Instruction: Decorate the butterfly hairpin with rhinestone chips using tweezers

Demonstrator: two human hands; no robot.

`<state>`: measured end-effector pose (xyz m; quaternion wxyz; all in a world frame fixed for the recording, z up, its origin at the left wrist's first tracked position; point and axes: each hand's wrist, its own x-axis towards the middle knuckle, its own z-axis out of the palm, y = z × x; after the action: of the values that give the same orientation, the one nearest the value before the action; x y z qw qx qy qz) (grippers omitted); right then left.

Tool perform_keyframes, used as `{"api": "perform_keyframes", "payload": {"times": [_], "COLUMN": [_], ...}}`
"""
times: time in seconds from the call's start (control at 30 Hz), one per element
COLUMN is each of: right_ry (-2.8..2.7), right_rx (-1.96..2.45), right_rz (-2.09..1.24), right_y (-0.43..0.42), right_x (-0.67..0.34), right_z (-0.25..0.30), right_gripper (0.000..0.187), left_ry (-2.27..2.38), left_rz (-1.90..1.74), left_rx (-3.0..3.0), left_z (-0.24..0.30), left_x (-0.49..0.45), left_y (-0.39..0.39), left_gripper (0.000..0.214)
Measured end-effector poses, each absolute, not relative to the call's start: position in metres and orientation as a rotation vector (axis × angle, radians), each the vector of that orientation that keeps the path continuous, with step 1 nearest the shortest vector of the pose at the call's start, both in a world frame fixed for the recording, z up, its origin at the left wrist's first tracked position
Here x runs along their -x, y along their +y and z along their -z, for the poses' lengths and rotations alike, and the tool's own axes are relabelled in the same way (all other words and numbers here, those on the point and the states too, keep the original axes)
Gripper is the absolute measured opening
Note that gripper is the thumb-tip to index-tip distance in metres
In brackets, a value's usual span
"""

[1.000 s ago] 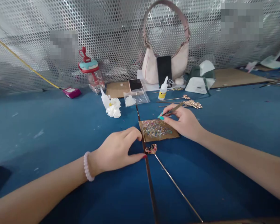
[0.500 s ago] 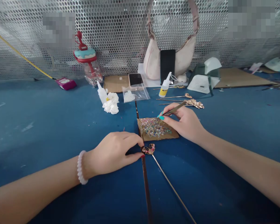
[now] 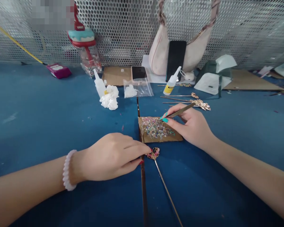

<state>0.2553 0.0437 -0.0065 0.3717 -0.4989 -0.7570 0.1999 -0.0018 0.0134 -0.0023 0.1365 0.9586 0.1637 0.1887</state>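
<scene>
My right hand (image 3: 191, 124) pinches a pair of metal tweezers (image 3: 181, 110), held slanting over a small piece of cardboard (image 3: 177, 137). Many tiny coloured chips (image 3: 156, 128) lie spread on that cardboard, and the tweezers' tips are hidden behind the fingers. Just in front of it rests a hairpin (image 3: 165, 186) with a gold butterfly-like head and pink parts, its long stem running toward me. My left hand (image 3: 115, 157) lies low on the table with fingers stretched; the index fingertip touches the left edge of the hairpin's head, while the thumb sits apart from it.
Several gold hairpins (image 3: 201, 104) lie beyond my right hand. A glue bottle (image 3: 170, 85) stands near them. Farther left are a second white bottle (image 3: 99, 86), crumpled tissue (image 3: 110, 98) and a plastic bag (image 3: 138, 89). Phones, a handbag (image 3: 158, 53) and a tape measure (image 3: 59, 71) line the back.
My left index finger has straightened and shifted onto the hairpin's head, and the hairpin has turned slightly. My right hand keeps the tweezers by the chips. The camera view has shifted a little.
</scene>
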Motion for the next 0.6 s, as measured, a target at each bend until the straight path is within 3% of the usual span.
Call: {"api": "perform_keyframes", "payload": {"times": [0.6], "right_ry": [-1.959], "right_rx": [1.273], "right_rz": [-0.504], "right_y": [0.0444], "right_x": [-0.2558], "right_z": [0.0093], "right_gripper": [0.006], "left_ry": [0.365], "left_rz": [-0.514], "left_rx": [-2.766], "left_z": [0.0033], "left_x": [0.0011], "left_y": [0.0166], "left_gripper": [0.031]}}
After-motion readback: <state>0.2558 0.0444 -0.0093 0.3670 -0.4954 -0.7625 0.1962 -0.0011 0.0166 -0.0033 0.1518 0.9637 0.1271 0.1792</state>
